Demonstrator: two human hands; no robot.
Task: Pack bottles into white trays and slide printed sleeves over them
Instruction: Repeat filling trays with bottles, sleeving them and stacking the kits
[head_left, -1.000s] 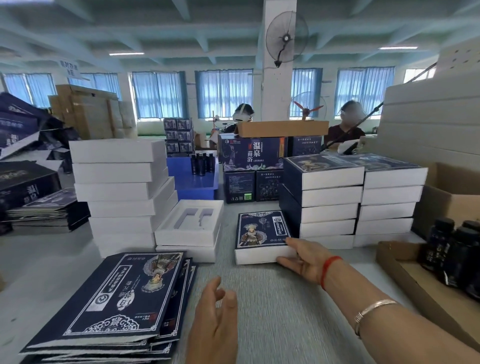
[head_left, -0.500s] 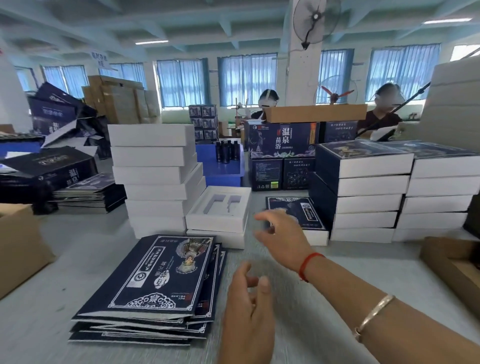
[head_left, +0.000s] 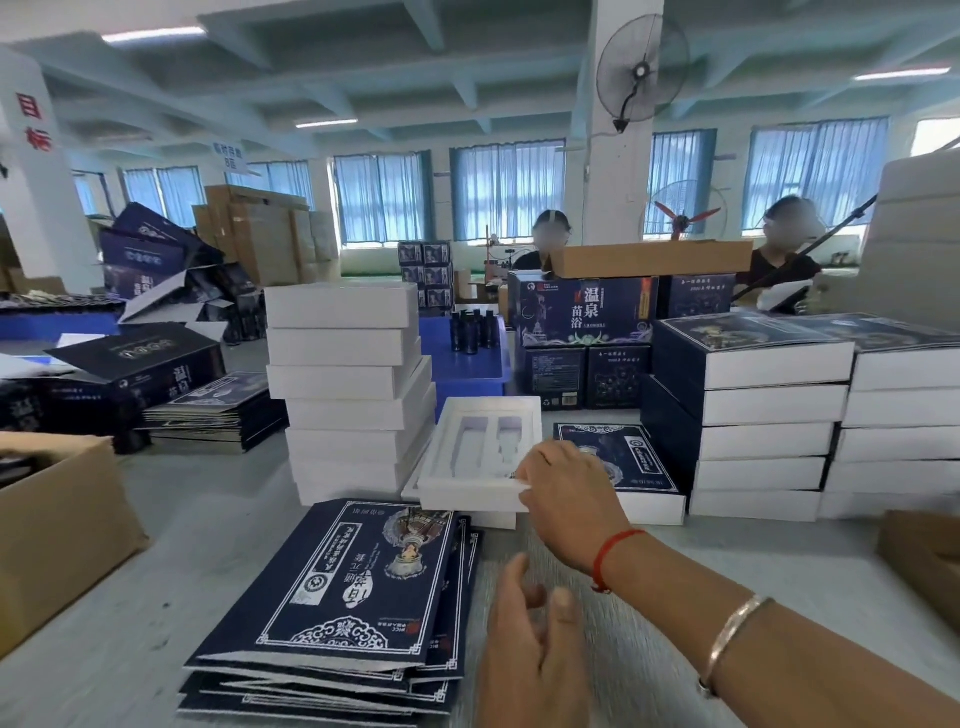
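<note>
The right hand (head_left: 566, 493) grips the near corner of the empty white tray (head_left: 483, 452); the left hand (head_left: 530, 644) hovers loosely open, holding nothing, beside the flat printed sleeves (head_left: 337, 587).

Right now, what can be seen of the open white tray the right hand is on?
The white tray looks like foam or card, with two empty bottle-shaped recesses. It lies flat atop another white tray, between the white box stack and a sleeved box. The right hand grips its near right corner.

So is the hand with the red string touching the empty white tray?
Touching. The head view shows the right hand gripping the empty white tray's near right corner.
</note>
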